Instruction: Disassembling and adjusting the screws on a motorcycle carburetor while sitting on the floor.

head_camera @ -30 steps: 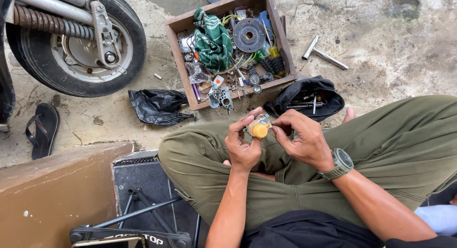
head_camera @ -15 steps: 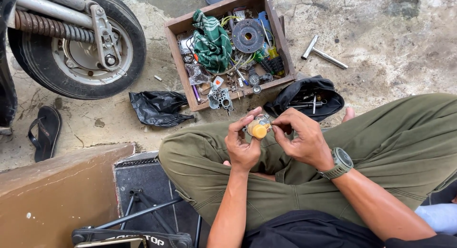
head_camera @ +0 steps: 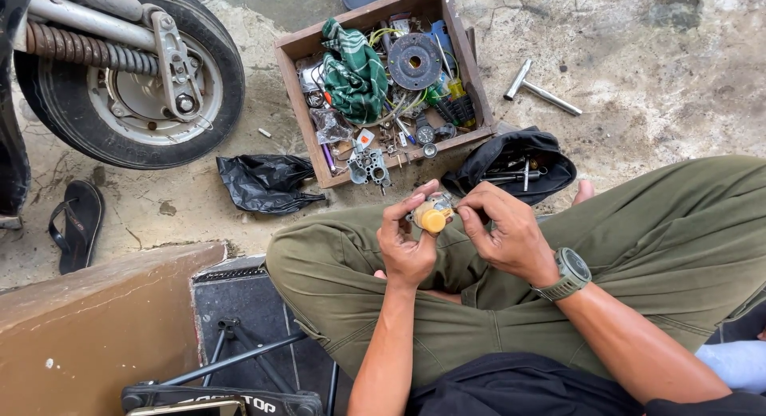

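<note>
My left hand [head_camera: 407, 244] grips a small metal part with a yellow-orange cap [head_camera: 432, 216], held above my lap. My right hand [head_camera: 504, 232], with a grey watch on the wrist, pinches at the part's right side with its fingertips; whether it holds a small tool or piece is hidden. I sit cross-legged in olive trousers [head_camera: 638, 256]. Just beyond my hands stands a wooden box [head_camera: 297, 97] full of tools and parts, among them a green cloth [head_camera: 351, 73] and a dark round disc [head_camera: 413, 62].
A scooter wheel [head_camera: 128, 89] stands at the far left, a sandal [head_camera: 73, 224] below it. A crumpled black bag [head_camera: 263, 183] and an open black tool pouch [head_camera: 515, 167] lie on the concrete. A T-shaped wrench [head_camera: 538, 91] lies at the right, a brown board [head_camera: 88, 336] near left.
My hands stay on the small part with barely any shift. The view has moved very slightly.
</note>
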